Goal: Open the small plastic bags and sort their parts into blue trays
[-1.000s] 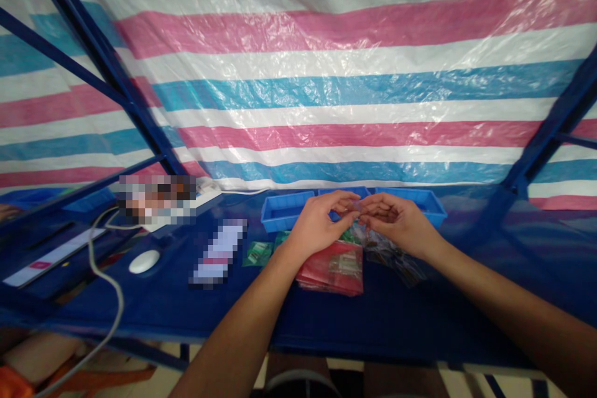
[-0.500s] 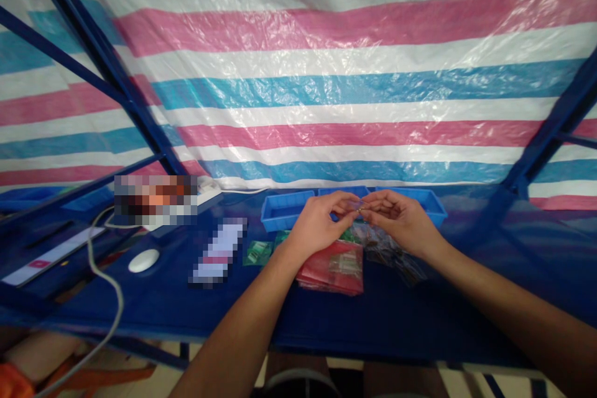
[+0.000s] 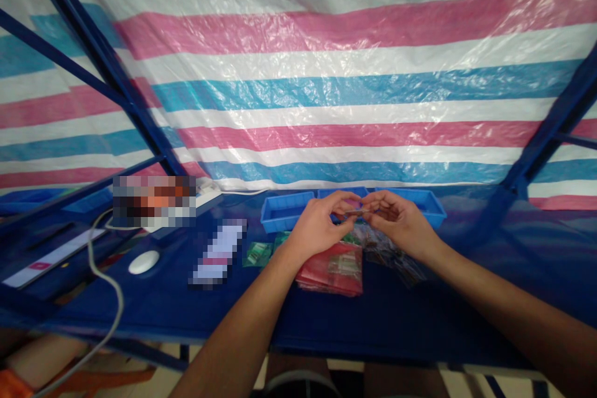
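My left hand [image 3: 321,222] and my right hand [image 3: 399,219] meet above the table with fingertips pinched together. Between them they grip a small thin piece [image 3: 357,211], slim and greyish from this side; its kind is too small to make out. Right below my left hand lies a stack of red packets [image 3: 329,270] in clear film, with a pale label patch on top. Clear plastic packets with dark contents [image 3: 396,258] are heaped under my right hand. Green packets [image 3: 258,254] lie to the left, partly hidden by my left forearm.
Blue plastic trays [image 3: 285,211] stand along the back edge, partly behind my hands. On the left of the blue table [image 3: 396,323] are a white mouse-like object [image 3: 143,262], a blurred-out phone-shaped item [image 3: 218,253] and a white cable [image 3: 119,298]. A striped sheet [image 3: 345,87] hangs behind.
The small piece between my fingertips has turned and now shows as a longer, flatter edge. Both hands stay in nearly the same place.
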### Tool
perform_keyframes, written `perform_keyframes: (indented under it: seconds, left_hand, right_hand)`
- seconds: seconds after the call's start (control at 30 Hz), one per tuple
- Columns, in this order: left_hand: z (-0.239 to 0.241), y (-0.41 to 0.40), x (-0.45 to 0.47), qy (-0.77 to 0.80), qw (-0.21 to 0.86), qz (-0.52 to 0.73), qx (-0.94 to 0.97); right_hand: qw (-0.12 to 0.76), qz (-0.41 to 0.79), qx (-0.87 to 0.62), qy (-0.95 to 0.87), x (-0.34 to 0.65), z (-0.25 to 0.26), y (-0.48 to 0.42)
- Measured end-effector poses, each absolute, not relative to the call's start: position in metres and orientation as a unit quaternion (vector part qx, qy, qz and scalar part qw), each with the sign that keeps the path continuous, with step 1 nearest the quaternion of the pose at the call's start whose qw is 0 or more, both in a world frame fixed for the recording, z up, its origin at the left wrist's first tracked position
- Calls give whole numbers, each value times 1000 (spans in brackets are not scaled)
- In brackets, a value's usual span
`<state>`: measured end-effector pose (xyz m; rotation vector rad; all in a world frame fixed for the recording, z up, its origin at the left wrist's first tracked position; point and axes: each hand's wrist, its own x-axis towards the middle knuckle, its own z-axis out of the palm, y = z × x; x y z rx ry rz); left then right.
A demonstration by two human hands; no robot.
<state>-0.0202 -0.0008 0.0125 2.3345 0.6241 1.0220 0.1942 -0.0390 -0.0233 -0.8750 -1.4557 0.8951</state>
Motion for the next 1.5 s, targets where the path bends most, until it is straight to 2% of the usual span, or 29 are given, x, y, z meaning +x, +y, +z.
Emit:
perform_keyframes:
  seconds: [0.43,0.77,1.1,1.5]
  left_hand:
    - [18,-4,-19,240,193,386,870]
    - [21,1,-22,172,106,398,895]
    - [20,1,-23,196,149,437,865]
    - [18,-4,-19,204,137,446,861]
  right_hand:
    - [568,339,-402,-634,196,-20,-40]
    - [571,426,-399,-578,199,-17,-39]
    - [555,422,-375,-611,196,-11,-45]
    - [561,407,-408,-594,195,-11,-44]
